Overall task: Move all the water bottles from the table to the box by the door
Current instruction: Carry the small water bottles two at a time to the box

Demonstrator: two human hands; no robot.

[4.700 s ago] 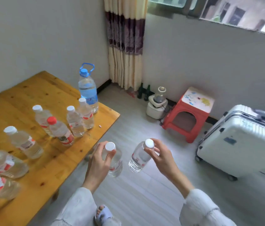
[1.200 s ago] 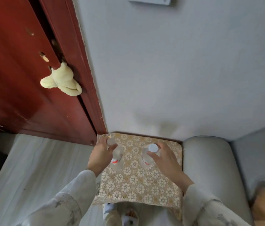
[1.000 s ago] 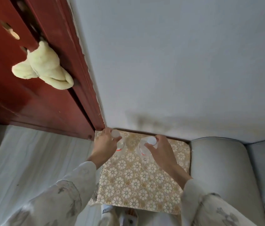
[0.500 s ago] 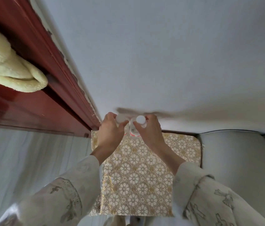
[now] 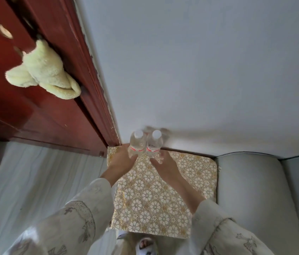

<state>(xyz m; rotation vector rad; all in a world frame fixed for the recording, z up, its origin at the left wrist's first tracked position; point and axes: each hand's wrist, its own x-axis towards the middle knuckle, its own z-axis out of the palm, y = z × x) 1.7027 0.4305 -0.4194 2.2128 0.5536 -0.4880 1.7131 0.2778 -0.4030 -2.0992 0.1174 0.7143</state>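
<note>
Both hands are down at the far edge of the box by the door, one bottle each. The left hand (image 5: 122, 161) has its fingers wrapped round the lower part of the left water bottle (image 5: 137, 144), and the right hand (image 5: 164, 165) grips the base of the right water bottle (image 5: 154, 145) the same way. So that's two bottles total, standing upright, pressed side by side and touching, both with white caps and a red-and-white label band. They're right up against the pale wall (image 5: 200, 70), at the back of the box (image 5: 163, 199), whose top is covered in gold floral-pattern material. One dark red door (image 5: 25, 107) sits to the left with one cream towel (image 5: 44, 70) hanging on it, and a grey sofa arm (image 5: 251, 199) is just beside the box on the right.
</note>
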